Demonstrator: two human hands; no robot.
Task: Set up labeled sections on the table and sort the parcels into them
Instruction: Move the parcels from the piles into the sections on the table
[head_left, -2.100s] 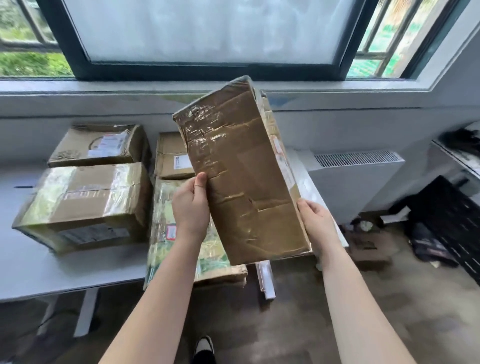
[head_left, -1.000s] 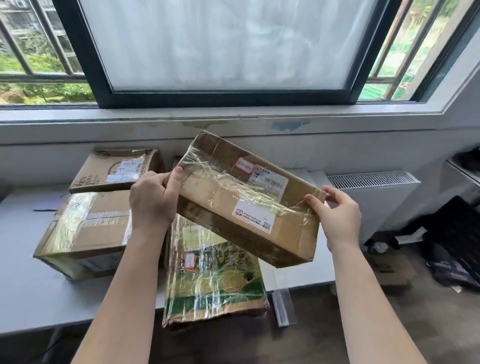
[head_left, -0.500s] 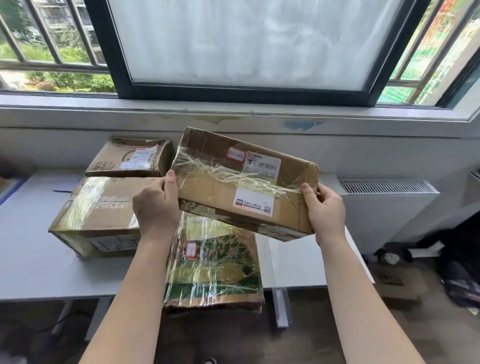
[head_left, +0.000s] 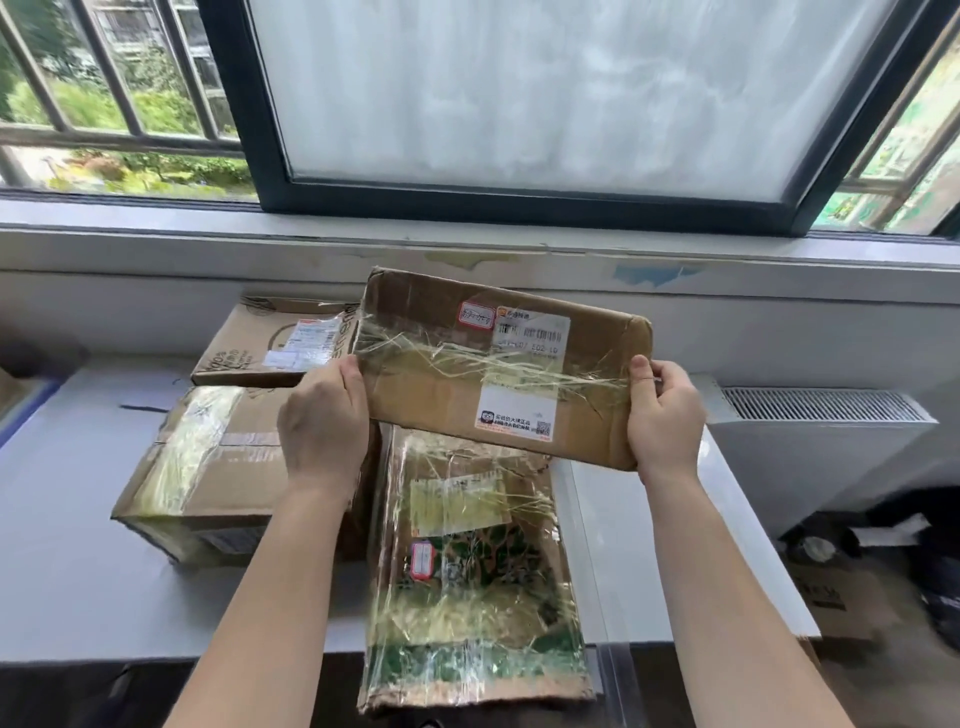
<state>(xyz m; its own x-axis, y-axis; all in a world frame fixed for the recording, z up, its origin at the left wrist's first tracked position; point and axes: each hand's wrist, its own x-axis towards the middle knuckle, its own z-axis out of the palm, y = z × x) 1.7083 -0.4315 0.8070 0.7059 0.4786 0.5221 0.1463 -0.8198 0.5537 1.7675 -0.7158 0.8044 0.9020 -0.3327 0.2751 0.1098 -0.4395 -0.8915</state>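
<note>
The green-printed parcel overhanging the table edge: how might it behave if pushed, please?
The green-printed parcel juts past the table's edge, so a push toward the person might tip it off. Its glossy tape wrap likely slides easily. Crumpled corners suggest softened cardboard.

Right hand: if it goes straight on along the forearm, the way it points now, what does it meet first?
Probably the white wall below the windowsill; the right hand, holding the taped parcel, has nothing else ahead, though depth is unclear.

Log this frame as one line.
left hand: grips held parcel, left end | right hand: grips right end | held parcel: off table, labels up, over green-printed parcel
</note>
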